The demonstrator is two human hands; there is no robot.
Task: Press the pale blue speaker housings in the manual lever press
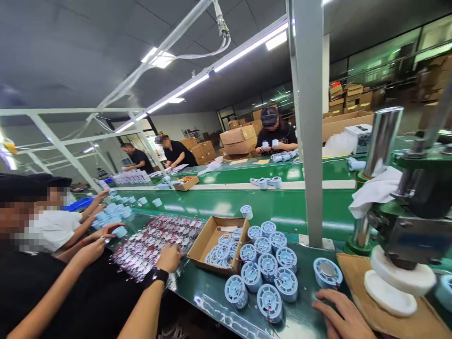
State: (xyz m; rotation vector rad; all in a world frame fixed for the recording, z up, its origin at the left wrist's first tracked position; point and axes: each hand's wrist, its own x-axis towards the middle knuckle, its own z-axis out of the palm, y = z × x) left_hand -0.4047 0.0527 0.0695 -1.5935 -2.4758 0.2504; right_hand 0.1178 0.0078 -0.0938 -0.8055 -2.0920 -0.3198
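My left hand [169, 258], with a black watch on its wrist, reaches over a spread of small silver circuit boards [155, 240] with red wires. Its fingers are curled inward at the edge of the spread; what they pinch is hidden. My right hand [344, 314] lies low at the front right, fingers apart and holding nothing. Just beyond its fingertips stands a light-blue round housing [325, 272] with a metal disc on top. Several more blue round housings [267, 266], spoked and with wires showing, stand grouped between my hands.
A cardboard box [201, 261] holds blue rings. At right, a press [413, 235] stands over white round pads [390, 294] on cardboard. A grey post [312, 141] rises beside the green conveyor [219, 202]. Co-workers' hands [90, 252] work close at left; another person [277, 134] sits across.
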